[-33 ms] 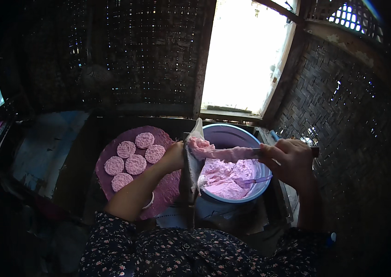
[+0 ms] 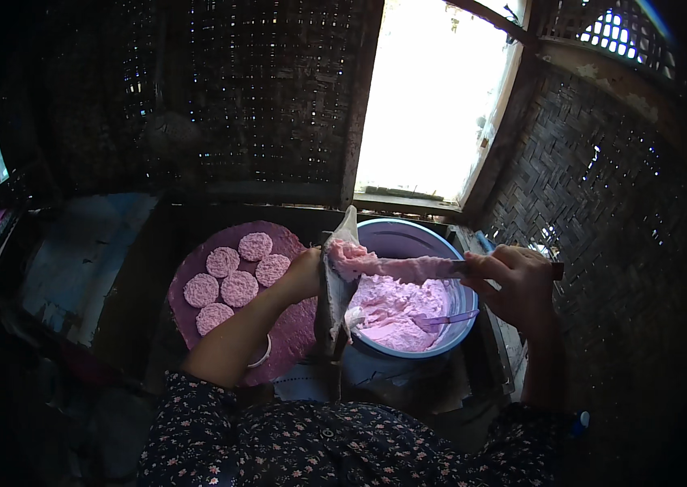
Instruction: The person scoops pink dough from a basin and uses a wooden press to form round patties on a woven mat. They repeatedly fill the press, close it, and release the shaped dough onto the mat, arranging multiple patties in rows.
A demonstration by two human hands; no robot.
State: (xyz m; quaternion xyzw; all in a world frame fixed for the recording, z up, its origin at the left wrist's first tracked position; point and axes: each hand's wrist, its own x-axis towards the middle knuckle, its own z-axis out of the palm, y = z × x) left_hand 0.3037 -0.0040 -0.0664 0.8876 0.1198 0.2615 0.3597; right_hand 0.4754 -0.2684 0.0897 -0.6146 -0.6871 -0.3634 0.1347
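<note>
My right hand (image 2: pixel 514 280) is closed round the end of a long flat spatula (image 2: pixel 457 268), its blade coated with pink paste. The blade's far end meets a lump of pink paste (image 2: pixel 349 258) on a pale, dough-smeared sheet (image 2: pixel 347 223) against an upright wooden board (image 2: pixel 326 312). Against the board's left side rests my left hand (image 2: pixel 307 272), its fingers hidden behind it. Under the spatula stands a blue tub (image 2: pixel 473 329) of pink paste (image 2: pixel 396 304), with a purplish translucent utensil (image 2: pixel 445 319) stuck in it.
Left of the board lies a round purplish-pink tray (image 2: pixel 291 333) with several textured pink discs (image 2: pixel 239 288). A white ring-shaped rim (image 2: pixel 262 353) shows beside my left forearm. Woven walls (image 2: pixel 603 162) and a bright window (image 2: pixel 433 97) border the workspace.
My right hand and the spatula have shifted very slightly to the right. The left hand stays at the board, and the discs on the tray lie as before.
</note>
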